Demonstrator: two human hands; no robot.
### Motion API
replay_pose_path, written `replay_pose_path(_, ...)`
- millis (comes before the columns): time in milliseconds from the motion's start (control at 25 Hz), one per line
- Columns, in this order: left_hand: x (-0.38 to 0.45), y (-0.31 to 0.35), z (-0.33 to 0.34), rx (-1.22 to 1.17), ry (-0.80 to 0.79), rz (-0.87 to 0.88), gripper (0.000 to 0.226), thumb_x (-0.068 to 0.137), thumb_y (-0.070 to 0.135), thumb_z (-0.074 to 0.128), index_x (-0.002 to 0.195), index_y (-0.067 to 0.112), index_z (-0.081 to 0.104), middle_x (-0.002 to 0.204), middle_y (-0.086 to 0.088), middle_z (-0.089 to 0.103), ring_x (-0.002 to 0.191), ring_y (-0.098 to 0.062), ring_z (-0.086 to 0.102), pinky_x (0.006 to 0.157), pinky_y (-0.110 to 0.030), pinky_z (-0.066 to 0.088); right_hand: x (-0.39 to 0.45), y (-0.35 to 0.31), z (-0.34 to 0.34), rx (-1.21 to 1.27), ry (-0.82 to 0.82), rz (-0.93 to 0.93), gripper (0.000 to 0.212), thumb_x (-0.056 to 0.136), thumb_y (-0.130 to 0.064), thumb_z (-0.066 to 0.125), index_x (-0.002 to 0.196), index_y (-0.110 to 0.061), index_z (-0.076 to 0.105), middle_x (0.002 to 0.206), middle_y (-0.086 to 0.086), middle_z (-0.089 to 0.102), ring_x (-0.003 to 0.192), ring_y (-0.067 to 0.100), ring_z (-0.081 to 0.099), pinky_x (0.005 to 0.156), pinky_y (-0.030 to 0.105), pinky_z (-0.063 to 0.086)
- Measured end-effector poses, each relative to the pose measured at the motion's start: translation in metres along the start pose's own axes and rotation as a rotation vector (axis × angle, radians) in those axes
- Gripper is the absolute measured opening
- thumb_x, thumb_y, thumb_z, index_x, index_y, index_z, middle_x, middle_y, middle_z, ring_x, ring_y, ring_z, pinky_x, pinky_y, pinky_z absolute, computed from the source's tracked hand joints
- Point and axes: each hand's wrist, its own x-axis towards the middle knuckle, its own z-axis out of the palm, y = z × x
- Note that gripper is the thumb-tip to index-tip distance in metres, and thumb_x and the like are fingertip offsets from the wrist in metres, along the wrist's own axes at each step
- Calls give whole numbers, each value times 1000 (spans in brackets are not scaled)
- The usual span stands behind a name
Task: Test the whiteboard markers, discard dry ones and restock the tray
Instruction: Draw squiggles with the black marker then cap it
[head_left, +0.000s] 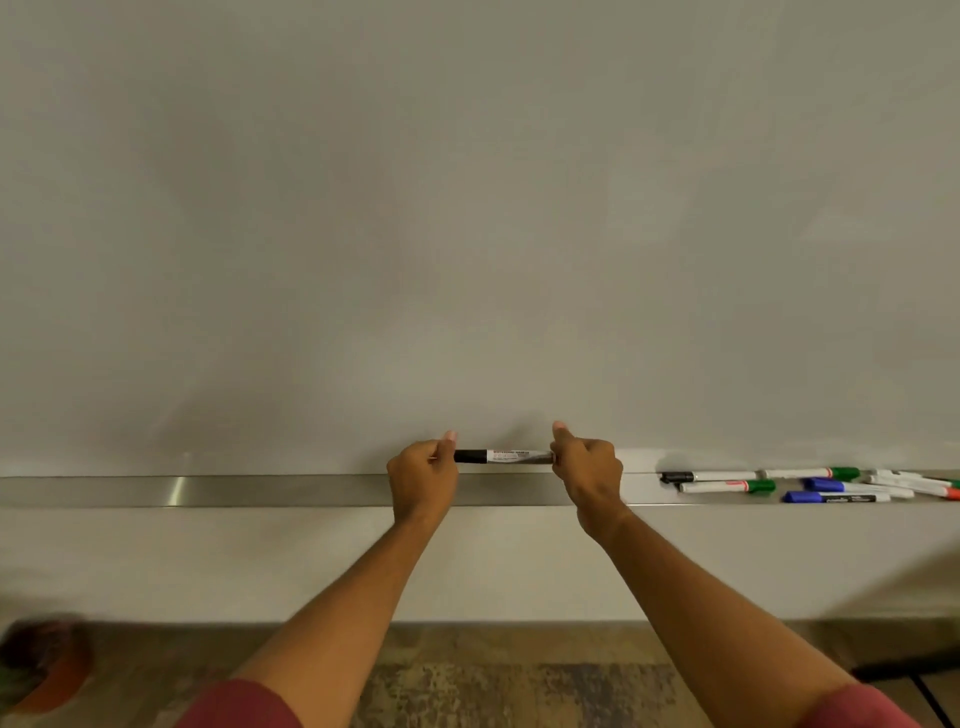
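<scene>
**Marker held level between two hands at the whiteboard**

A black-capped marker (503, 457) lies horizontal just above the tray (208, 491), in front of the lower edge of the whiteboard (467, 208). Its barrel is white with a printed label carrying a red line of text; the black cap points to the left, and the right end is greyish where it enters the fingers. The left hand (423, 470) grips the cap end with fingers curled round it and thumb raised. The right hand (587, 467) grips the opposite end in the same way, thumb up. Both forearms reach in from below, with dark red sleeves (244, 706) at the frame's bottom edge.

On the tray's right part lies a loose group of markers (810, 486): white barrels with black, green, blue and red caps, lying roughly lengthwise along the tray, some overlapping. The tray is a long metal strip with a bright reflection at left. A blurred orange-and-dark object (47, 665) sits on the floor at lower left.
</scene>
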Motion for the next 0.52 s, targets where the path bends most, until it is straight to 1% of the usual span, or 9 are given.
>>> replay_pose_path(40,0,-7,5,-65,-40,-92,46,95,39,54,58,12,60,67,-16,67,63,-26,64,65,-38,54,5,10,1,23,-4,41,60,88,-49,59,85,10,65,88,20,69,80,32,66,86,43,55)
replay_pose_path(80,1,-15,10,-135,-73,-173,45,96,40,51,59,17,62,72,-14,69,72,-28,67,73,-42,57,8,18,2,38,-14,80,57,87,-51,60,85,6,67,92,20,69,83,29,66,90,46,54)
replay_pose_path(160,1,-27,18,-226,-106,-283,42,98,41,48,63,25,65,79,-9,71,83,-27,69,84,-47,55,16,29,4,47,-40,141,48,87,-53,59,77,-7,67,92,10,68,86,25,64,91,46,53)
replay_pose_path(240,1,-32,21,-224,-123,-333,43,98,45,45,65,25,65,82,-8,71,85,-27,69,87,-47,54,21,37,7,60,-63,175,45,88,-54,57,75,-12,65,91,6,67,88,26,64,92,47,53)
replay_pose_path(400,3,-43,26,-154,-164,-392,48,96,54,40,66,25,63,87,-8,69,87,-27,68,90,-46,53,30,46,13,71,-77,219,44,91,-54,54,75,-14,64,92,10,68,95,31,65,93,48,52)
replay_pose_path(520,6,-45,28,-120,-167,-405,51,95,58,37,65,24,62,89,-10,69,88,-28,67,90,-46,53,34,54,18,30,-103,229,43,90,-59,51,79,-18,61,99,7,66,96,28,63,96,46,50)
